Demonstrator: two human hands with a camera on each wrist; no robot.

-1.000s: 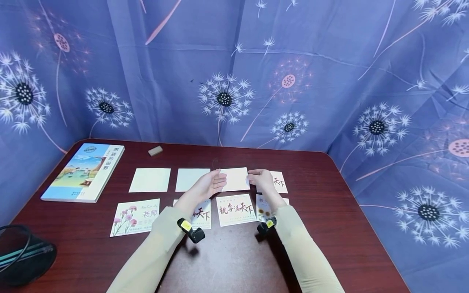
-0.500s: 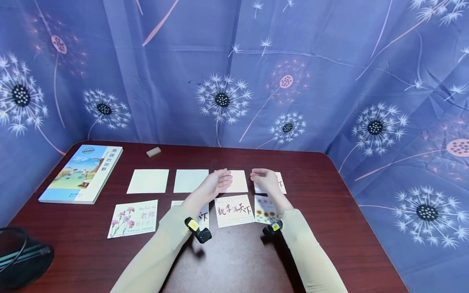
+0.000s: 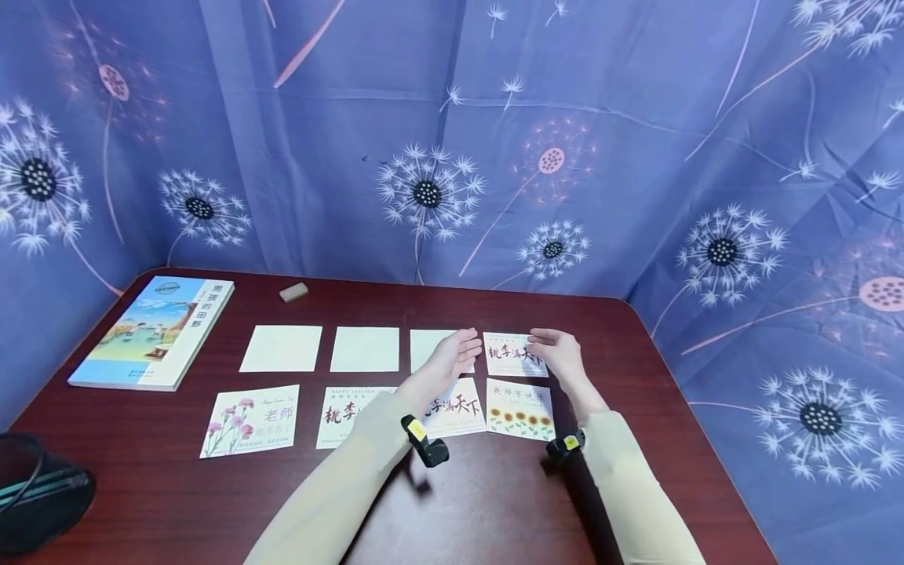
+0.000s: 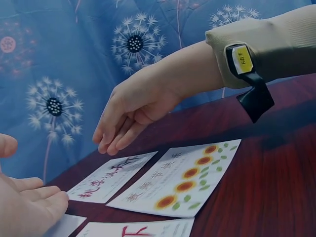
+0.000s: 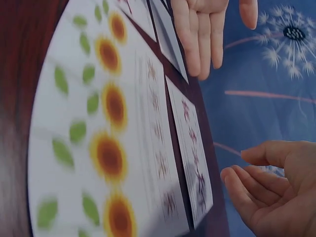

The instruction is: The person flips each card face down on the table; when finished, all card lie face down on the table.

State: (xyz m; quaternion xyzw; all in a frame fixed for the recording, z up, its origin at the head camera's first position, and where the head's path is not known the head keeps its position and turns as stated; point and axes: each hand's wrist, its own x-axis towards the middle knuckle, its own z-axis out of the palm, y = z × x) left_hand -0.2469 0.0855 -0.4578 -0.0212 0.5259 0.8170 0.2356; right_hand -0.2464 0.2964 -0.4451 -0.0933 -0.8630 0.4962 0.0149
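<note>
Lettered card (image 3: 505, 355): lies flat on desk (image 3: 487, 502), R end of back row, script facing up. Observed R hand (image 3: 561, 357) just above R side of same; per R wrist view, clear of it. Noted R fingers (image 5: 241, 195) loosely bent, thumb a little apart, nothing gripped. Observed L hand (image 3: 446, 361) at opp. side, partly over third blank card (image 3: 427, 344). Noted L fingers straight, approx. together, thumb apart, nothing gripped; can't tell re: contact w/ either card.

Recorded further L in back row: second blank card (image 3: 364, 350), first blank card (image 3: 281, 349). Recorded in front row, L to R: pink-flower card (image 3: 247, 420), first script card (image 3: 342, 408) (part hidden by L sleeve (image 3: 339, 479)), second script card (image 3: 455, 408) (likewise part covered), sunflower card (image 3: 521, 410).

Found at L end of desk: book (image 3: 155, 333) w/ landscape cover, small grey block (image 3: 293, 292) nr back edge, black pouch (image 3: 52, 506) cut off by frame. Hung behind: blue curtain (image 3: 318, 173), dandelion print.
</note>
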